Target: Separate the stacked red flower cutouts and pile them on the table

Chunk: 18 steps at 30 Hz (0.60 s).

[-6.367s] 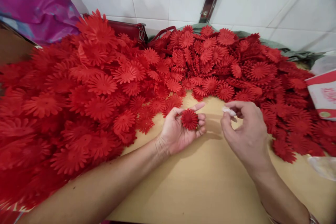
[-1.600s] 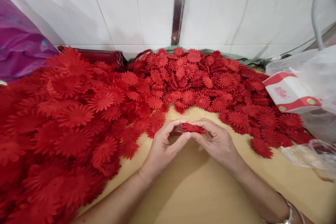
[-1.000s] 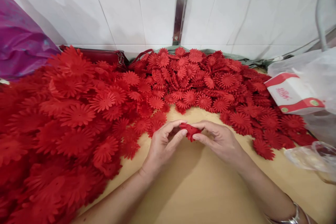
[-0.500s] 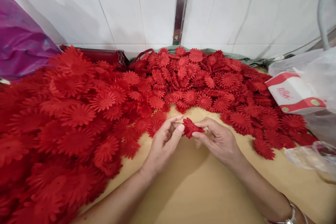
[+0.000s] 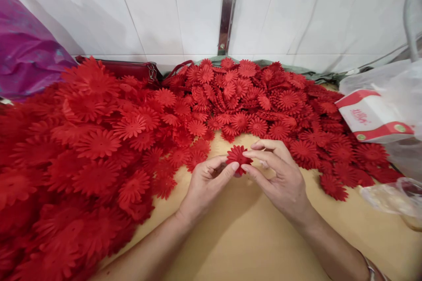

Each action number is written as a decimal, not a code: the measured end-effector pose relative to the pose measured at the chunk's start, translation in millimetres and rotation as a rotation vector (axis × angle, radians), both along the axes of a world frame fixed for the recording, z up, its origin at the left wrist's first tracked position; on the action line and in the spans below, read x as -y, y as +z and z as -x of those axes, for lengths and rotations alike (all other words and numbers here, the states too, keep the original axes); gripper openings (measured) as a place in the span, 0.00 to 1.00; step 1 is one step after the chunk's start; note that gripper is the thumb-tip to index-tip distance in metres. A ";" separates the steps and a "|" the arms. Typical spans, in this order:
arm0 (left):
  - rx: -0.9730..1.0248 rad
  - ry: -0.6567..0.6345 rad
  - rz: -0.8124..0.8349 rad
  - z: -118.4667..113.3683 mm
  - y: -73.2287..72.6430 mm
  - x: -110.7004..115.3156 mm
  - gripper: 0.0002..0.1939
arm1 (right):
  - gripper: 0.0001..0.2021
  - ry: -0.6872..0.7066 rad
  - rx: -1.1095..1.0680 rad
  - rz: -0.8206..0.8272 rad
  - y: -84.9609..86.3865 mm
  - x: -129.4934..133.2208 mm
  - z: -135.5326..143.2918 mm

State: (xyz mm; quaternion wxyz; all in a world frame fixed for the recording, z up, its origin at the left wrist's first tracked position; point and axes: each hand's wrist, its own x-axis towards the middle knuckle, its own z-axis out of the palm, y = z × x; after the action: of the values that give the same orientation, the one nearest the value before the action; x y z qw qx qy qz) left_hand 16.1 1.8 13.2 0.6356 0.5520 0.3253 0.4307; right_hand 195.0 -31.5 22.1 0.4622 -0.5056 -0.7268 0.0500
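A small red artificial flower (image 5: 238,156) is held above the table in front of me, its petals spread and facing up. My left hand (image 5: 208,182) is closed on its left edge, thumb on top and the other fingers partly hidden beneath. At the right edge, the thumb and index finger of my right hand (image 5: 280,180) pinch the petals, while its other fingers are raised and loosely curved. Loose red flower pieces of the same shape lie heaped in a large pile (image 5: 99,142) on the left and a further pile (image 5: 286,101) behind and to the right.
The tan table (image 5: 244,237) runs under my forearms. A red and white box (image 5: 372,116) leans by clear plastic bags (image 5: 389,79) at the right. A purple cloth (image 5: 29,52) hangs at the left, and a dark red bag (image 5: 125,70) lies against the tiled wall.
The flower has turned from a folded, side-on look to lying open with its petals facing up. My right hand's fingers have loosened and spread somewhat. The left hand has stayed nearly in place.
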 end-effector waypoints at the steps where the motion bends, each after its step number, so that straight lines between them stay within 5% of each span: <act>1: 0.008 -0.010 0.000 -0.1 -0.1 0.3 0.11 | 0.10 0.003 -0.004 0.009 -0.1 0.3 0.3; 18: 0.041 -0.014 0.016 2.1 -4.4 -3.2 0.08 | 0.08 0.054 -0.030 0.062 1.4 4.6 8.4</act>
State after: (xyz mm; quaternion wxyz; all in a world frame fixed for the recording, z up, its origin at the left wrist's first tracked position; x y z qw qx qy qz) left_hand 14.0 4.9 8.8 0.6495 0.5402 0.3119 0.4348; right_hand 186.6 -36.1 23.5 0.4558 -0.4991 -0.7312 0.0922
